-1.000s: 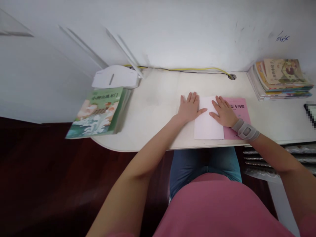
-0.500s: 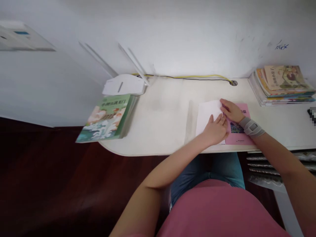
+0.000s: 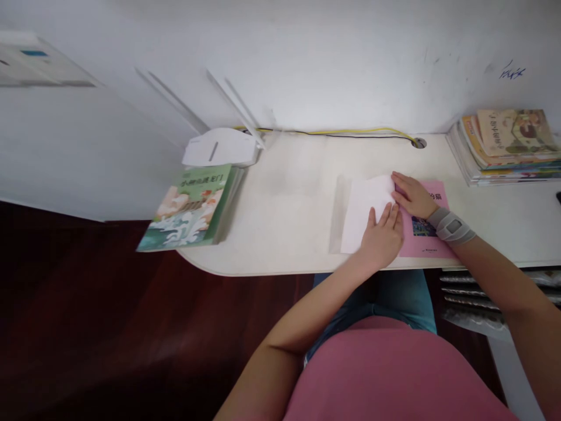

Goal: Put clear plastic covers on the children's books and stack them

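A pink-covered book (image 3: 427, 242) lies on the desk in front of me, with a white sheet or page (image 3: 359, 216) spread to its left. My left hand (image 3: 383, 234) rests flat on the sheet's right part, fingers extended towards the seam with the pink cover. Just beyond it, my right hand (image 3: 412, 196) lies on the pink cover, thumb apart from the fingers, fingertips at the sheet's upper right edge. A translucent strip (image 3: 338, 213) shows along the sheet's left side. My right wrist wears a grey band (image 3: 451, 227).
A green-covered stack of books (image 3: 188, 204) overhangs the left end of the white desk (image 3: 280, 234). Behind it stands a white router (image 3: 219, 147). Yellow and black cables (image 3: 350, 133) run along the wall to a hole. More books (image 3: 508, 146) are piled at the right.
The white sheet's left edge has shifted left and its lower left corner now lies lower and flatter. Both hands stay nearly in place; the view has turned slightly.
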Tool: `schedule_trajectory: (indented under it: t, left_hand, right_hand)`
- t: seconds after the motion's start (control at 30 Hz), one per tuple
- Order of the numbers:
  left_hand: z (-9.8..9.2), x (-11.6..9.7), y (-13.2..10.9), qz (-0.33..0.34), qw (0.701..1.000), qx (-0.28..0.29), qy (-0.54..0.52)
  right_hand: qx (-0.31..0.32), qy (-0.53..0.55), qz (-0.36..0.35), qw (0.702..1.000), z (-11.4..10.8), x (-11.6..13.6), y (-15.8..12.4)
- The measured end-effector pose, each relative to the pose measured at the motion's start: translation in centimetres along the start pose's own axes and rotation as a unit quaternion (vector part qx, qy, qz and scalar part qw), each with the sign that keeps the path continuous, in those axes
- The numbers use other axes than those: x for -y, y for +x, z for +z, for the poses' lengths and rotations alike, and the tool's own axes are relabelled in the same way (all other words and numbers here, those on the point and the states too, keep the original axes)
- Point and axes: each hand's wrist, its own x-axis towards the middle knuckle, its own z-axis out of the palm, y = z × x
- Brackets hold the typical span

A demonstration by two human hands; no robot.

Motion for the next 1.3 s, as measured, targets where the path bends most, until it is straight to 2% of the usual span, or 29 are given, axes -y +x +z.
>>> schedule_trajectory:
  t: [0.13,0.33,0.57,0.8,0.87,0.97,1.03,1.13,1.23,1.3]
  left_hand:
    - [0.4,0.3,-0.3,-0.005,1.000,-0.024,-0.013]
    - [1.3,-0.3,-0.3,-0.030,0.999,-0.029,-0.031]
    - [1.6,-0.1,-0.6,-0.044,0.998,-0.031,-0.023]
    - [2.6,0.2,-1.0,-0.042,0.998,-0.037,-0.012]
    - [2.2,0.5,-1.5,-0.048,0.997,-0.052,0.009]
    - [0.4,2.0,-2.7,-0.090,0.990,-0.098,0.052]
    - [-1.0,3.8,-3.6,-0.164,0.977,-0.116,0.074]
    - [-2.9,7.3,-4.8,-0.271,0.957,-0.078,0.069]
    - [-4.0,10.4,-6.0,-0.309,0.949,-0.051,-0.025]
    - [-4.5,11.7,-6.9,-0.314,0.927,-0.089,-0.184]
  right_hand:
    - [0.019,-0.017,-0.006,1.000,-0.1,0.4,-0.1]
    - [0.021,-0.049,-0.019,0.998,-0.4,0.7,-0.2]
    - [0.058,-0.145,-0.032,0.987,-0.1,1.3,-0.3]
    - [0.112,-0.181,-0.021,0.977,0.1,2.0,0.1]
    - [0.092,-0.194,-0.006,0.977,0.0,2.9,-0.1]
    - [0.019,-0.215,0.017,0.976,-0.4,4.5,-1.3]
    - [-0.005,-0.214,0.023,0.976,-0.8,5.5,-2.7]
    - [-0.010,-0.187,0.026,0.982,-1.5,6.7,-5.5]
    - [-0.006,-0.145,0.013,0.989,-1.5,8.1,-8.6]
    - [0.000,-0.117,-0.007,0.993,-0.8,9.5,-10.3]
